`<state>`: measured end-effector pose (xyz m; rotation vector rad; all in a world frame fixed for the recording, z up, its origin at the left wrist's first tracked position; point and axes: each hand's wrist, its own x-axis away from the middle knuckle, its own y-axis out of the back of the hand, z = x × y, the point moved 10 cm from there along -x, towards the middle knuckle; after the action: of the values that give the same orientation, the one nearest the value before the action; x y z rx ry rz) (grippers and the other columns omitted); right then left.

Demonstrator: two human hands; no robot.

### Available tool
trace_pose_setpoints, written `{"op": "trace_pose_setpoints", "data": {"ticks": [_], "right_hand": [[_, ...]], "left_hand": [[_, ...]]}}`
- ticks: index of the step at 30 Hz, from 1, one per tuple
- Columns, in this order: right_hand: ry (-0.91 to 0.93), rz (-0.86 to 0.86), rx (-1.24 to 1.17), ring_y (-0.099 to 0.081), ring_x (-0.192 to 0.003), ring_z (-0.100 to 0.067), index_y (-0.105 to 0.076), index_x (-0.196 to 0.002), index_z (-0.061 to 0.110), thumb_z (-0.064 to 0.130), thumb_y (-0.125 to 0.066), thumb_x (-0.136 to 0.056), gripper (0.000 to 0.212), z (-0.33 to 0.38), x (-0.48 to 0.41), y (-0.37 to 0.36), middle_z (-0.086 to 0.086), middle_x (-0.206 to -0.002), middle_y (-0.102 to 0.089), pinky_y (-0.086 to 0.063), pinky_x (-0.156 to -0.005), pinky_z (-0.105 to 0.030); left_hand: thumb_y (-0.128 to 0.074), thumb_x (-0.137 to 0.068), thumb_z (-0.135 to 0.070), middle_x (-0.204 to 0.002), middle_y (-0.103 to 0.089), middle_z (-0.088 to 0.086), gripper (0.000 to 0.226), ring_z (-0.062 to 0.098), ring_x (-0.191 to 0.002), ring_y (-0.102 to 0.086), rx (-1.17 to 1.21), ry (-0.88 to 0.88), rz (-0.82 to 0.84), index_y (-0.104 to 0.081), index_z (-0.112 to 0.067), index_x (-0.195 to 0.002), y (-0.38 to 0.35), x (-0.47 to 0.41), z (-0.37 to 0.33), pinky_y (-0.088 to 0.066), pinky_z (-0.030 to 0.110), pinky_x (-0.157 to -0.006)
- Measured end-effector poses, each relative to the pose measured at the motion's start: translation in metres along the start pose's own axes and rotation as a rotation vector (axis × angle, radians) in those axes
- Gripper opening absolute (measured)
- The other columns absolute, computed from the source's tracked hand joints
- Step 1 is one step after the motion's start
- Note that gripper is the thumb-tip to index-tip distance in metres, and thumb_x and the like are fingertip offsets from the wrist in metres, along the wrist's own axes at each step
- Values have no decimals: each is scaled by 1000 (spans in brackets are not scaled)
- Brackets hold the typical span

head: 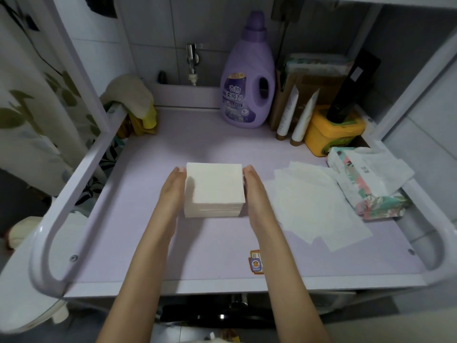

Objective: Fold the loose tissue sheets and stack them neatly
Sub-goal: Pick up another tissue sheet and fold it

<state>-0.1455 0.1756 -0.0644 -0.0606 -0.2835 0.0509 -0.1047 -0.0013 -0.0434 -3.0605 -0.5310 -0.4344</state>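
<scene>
White-tiled walls close in a small laundry nook, where a pale lilac counter [197,144] sits inside a white tube frame. Between the two sets of fingers stands the stack of folded tissues [214,186], square and even, resting on the counter. The left hand [173,191] lies flat against the stack's left side. The right hand [257,194] lies flat against its right side. On both hands the fingers [176,174] are straight and pressed together, pointing away from the person, with their tips reaching the stack's far corners. They touch its sides without curling round it.

Just outside the right fingers, the loose tissue sheets [311,206] lie spread and overlapping, unfolded. Beyond those sheets, farther right still, a soft tissue pack [366,184] with a leafy print lies open, one sheet pulled out of its top.

Well past the fingertips, against the back wall, stands a purple softener bottle [248,87]. Right of it are two white tubes [288,115] and a yellow tub [331,134]. A metal tap [192,60] juts from the tiles. Far off to the left of the left fingers, a beige cloth [128,92] hangs over the frame. Behind the right wrist, near the counter's front edge, is a small orange sticker [256,262].
</scene>
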Motion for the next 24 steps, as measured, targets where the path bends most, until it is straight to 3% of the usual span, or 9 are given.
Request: {"op": "trace_pose_setpoints", "data": {"ticks": [1,4,7,9,11,14,17,20,24], "right_hand": [[-26,52,13,-37,-132,-8,-41,-141,36,70,-42,-83,67,-2,1,-8,16,-142,-40,-26,-113,-33],[-32,120,72,-24,-141,-6,-12,-154,39,60,-31,-97,63,-2,4,-19,20,-152,-24,-18,-119,-35],[-47,186,30,-36,-136,-4,-27,-150,40,77,-32,-82,77,-4,4,-20,18,-152,-35,-25,-118,-42],[11,156,-24,-42,-131,-2,-33,-146,37,69,-34,-90,65,2,6,-6,13,-150,-40,-29,-115,-35],[110,80,36,-35,-135,0,-28,-149,30,48,-45,-98,57,16,12,22,17,-151,-35,-27,-113,-27],[243,59,495,-23,-142,-3,-33,-148,26,26,-63,-93,63,27,28,63,16,-151,-31,-24,-114,-29],[144,56,919,-4,-149,-11,-36,-146,21,22,-71,-86,69,6,34,103,6,-159,-20,-6,-119,-32],[98,6,916,-3,-149,-12,-48,-133,19,19,-75,-82,58,-3,46,135,2,-159,-24,-9,-119,-31],[73,-30,925,-2,-149,-13,-61,-99,20,18,-79,-78,28,-11,59,159,3,-159,-22,-11,-119,-36]], "left_hand": [[-31,-102,-46,-144,-46,-1,48,18,-129,-45,-2,33,29,-42,-23,-142,-8,0,5,-35,31,-105],[-23,-101,-51,-141,-48,2,53,23,-127,-47,-81,84,33,-45,-22,-139,-15,-3,13,-34,40,-111],[-24,-100,-53,-140,-50,5,58,23,-123,-49,-36,161,9,-45,-18,-141,-11,-5,18,-38,31,-99],[-23,-101,-52,-138,-49,1,58,18,-116,-49,-12,156,1,-44,-16,-141,-10,-2,12,-34,26,-89],[-22,-102,-49,-143,-40,-6,54,13,-124,-41,-26,76,-64,-35,-19,-146,-5,3,0,-30,25,-96],[-25,-102,-46,-160,-14,-7,55,9,-146,-14,-97,-129,-162,-17,-25,-153,2,17,-27,-11,31,-119],[-30,-103,-39,-160,-15,-9,52,5,-146,-10,-109,-314,-182,-21,-25,-152,-6,32,-47,-9,22,-117],[-37,-103,-28,-156,-24,-9,44,2,-144,-11,-111,-471,-157,-33,-20,-146,-22,43,-60,-11,1,-104],[-45,-101,-17,-151,-36,-4,31,7,-145,-18,-74,-546,-92,-46,-22,-132,-43,49,-61,-19,12,-111]]}}
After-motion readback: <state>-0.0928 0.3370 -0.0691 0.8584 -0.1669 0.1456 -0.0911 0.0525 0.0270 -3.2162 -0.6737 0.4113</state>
